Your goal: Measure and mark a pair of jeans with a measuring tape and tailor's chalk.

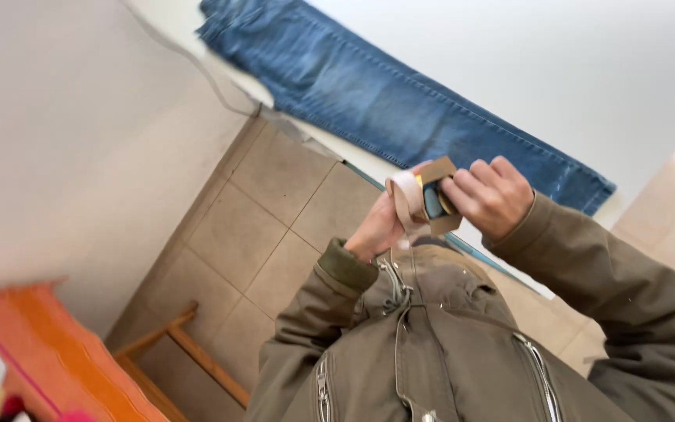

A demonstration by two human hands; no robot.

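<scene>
Both hands (pixel 431 215) grip a small cardboard box (pixel 439 199), long axis tilted upright.

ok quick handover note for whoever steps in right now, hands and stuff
Left hand: holds a pale tape roll by its loose strip, close to the chest.
Right hand: grips a small brown card piece with something dark and round inside it, pressed against the roll.
Jeans: laid flat on the white table, beyond both hands, untouched.
Done: jeans spread out, tape in hand.
Left: nothing is taped to the jeans that I can see.
</scene>
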